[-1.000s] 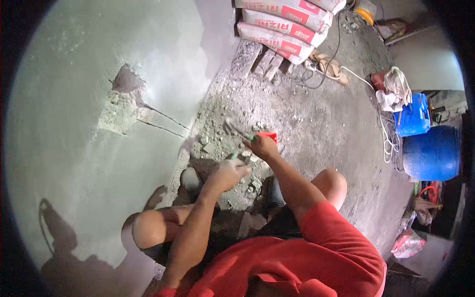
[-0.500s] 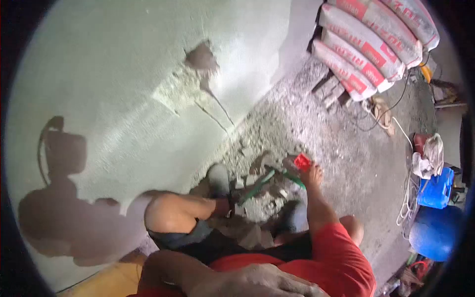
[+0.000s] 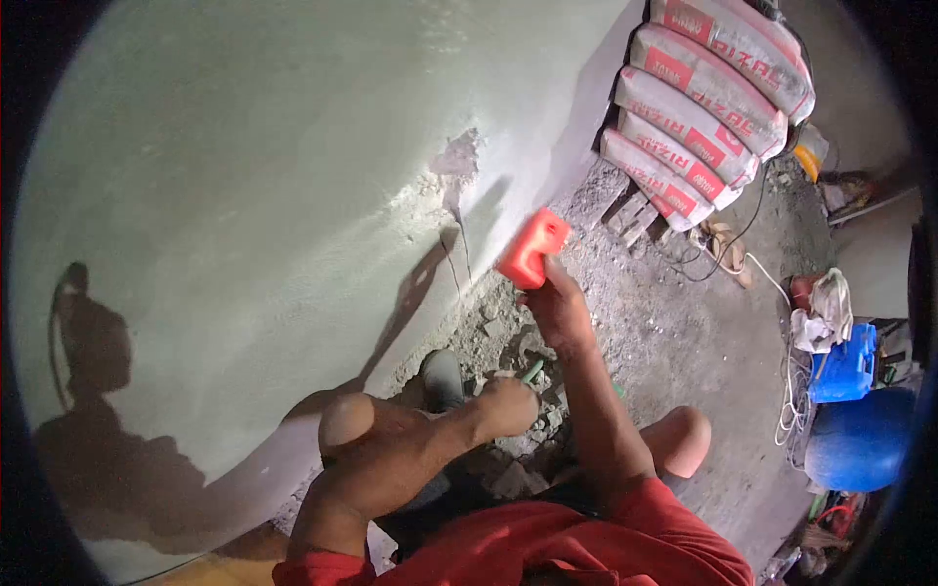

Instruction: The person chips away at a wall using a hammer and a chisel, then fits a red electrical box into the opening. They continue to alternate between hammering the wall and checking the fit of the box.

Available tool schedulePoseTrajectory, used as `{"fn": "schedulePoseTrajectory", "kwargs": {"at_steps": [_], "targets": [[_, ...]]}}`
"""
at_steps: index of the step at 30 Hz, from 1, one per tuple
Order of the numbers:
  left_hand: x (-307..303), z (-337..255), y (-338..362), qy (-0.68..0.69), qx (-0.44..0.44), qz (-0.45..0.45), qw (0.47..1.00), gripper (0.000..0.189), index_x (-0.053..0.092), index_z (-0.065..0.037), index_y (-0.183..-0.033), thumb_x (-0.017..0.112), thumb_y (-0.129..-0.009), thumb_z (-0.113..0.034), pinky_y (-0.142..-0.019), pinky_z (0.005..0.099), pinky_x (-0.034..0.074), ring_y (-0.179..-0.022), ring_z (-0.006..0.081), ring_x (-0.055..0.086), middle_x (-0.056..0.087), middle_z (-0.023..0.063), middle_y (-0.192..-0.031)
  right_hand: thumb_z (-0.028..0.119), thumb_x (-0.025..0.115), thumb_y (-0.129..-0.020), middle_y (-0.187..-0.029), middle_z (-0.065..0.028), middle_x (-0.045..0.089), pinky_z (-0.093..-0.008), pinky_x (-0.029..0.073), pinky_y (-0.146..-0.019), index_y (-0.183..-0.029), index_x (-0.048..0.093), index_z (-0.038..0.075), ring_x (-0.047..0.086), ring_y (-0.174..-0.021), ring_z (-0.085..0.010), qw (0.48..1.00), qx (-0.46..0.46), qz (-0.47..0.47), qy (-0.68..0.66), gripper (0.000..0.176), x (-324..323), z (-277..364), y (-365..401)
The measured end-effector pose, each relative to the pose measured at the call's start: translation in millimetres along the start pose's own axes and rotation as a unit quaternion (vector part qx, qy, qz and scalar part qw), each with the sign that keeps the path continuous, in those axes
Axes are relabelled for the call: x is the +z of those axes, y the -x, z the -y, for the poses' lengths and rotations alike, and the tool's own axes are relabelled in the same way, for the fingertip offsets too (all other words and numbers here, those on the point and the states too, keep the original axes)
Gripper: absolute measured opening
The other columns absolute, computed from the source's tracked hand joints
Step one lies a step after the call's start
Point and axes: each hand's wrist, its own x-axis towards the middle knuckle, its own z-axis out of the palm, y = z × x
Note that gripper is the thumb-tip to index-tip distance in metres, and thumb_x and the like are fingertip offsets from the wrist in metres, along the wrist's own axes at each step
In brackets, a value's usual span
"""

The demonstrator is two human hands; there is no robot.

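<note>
My right hand (image 3: 559,311) holds up a red plastic electrical box (image 3: 535,250) by its near end, close to the foot of the wall. My left hand (image 3: 508,406) is a closed fist low over the rubble between my legs. One end of a thin green piece (image 3: 532,371) sticks out past that fist; the rest of it is hidden. Left of the red box, the grey-green plastered wall (image 3: 274,195) has a rough broken-out hollow (image 3: 457,161) with two dark narrow grooves running down from it.
Broken mortar and rubble (image 3: 498,327) lie along the wall's foot. Stacked cement bags (image 3: 684,127) stand at the upper right. A white cord (image 3: 785,391), a blue jug (image 3: 842,366) and a blue drum (image 3: 855,444) are at the right. My shadow falls on the wall.
My right hand has raised the red box from near the rubble up toward the wall. My left hand has moved from near my chest down to the green piece.
</note>
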Motion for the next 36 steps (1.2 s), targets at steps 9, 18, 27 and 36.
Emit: {"fn": "schedulePoseTrajectory", "kwargs": {"at_steps": [9, 18, 27, 36], "targets": [[-12.7, 24.4, 12.8, 0.110, 0.014, -0.144, 0.983, 0.022, 0.074, -0.013, -0.099, 0.059, -0.083, -0.016, -0.083, 0.0441, 0.054, -0.090, 0.0316, 0.071, 0.073, 0.0133, -0.096, 0.041, 0.073, -0.089, -0.089, -0.0074, 0.065, -0.0291, 0.053, -0.065, -0.109, 0.061, -0.006, 0.062, -0.075, -0.0157, 0.985, 0.035, -0.021, 0.169, 0.052, 143.2, 22.9, -49.2], [-23.2, 28.1, 37.4, 0.072, 0.023, -0.144, 0.987, 0.019, 0.073, -0.013, -0.093, 0.058, -0.081, -0.010, -0.073, 0.0458, 0.056, -0.088, 0.0320, 0.071, 0.073, 0.0125, -0.093, 0.039, 0.071, -0.090, -0.075, -0.0106, 0.065, -0.0306, 0.054, -0.059, -0.093, 0.063, -0.004, 0.063, -0.061, -0.0195, 0.985, -0.001, -0.053, 0.165, 0.044, 173.5, 21.8, -56.5], [-32.3, 22.6, 41.6, 0.109, -0.011, -0.119, 0.987, 0.022, 0.073, -0.015, -0.102, 0.061, -0.083, -0.016, -0.085, 0.0436, 0.055, -0.102, 0.0309, 0.068, 0.073, 0.0098, -0.107, 0.036, 0.068, -0.091, -0.071, -0.0112, 0.062, -0.0336, 0.054, -0.053, -0.089, 0.064, -0.004, 0.061, -0.056, -0.0207, 0.991, 0.016, -0.056, 0.117, 0.040, 174.5, 15.5, -61.6], [-22.2, 32.1, 45.3, 0.052, 0.049, -0.200, 0.977, 0.020, 0.072, -0.014, -0.103, 0.068, -0.084, -0.017, -0.076, 0.0418, 0.054, -0.087, 0.0257, 0.070, 0.073, 0.0075, -0.099, 0.036, 0.061, -0.096, -0.073, -0.0143, 0.063, -0.0376, 0.055, -0.060, -0.089, 0.064, -0.005, 0.063, -0.060, -0.0255, 0.983, -0.004, -0.085, 0.162, 0.042, 176.3, 12.6, -61.9]]}}
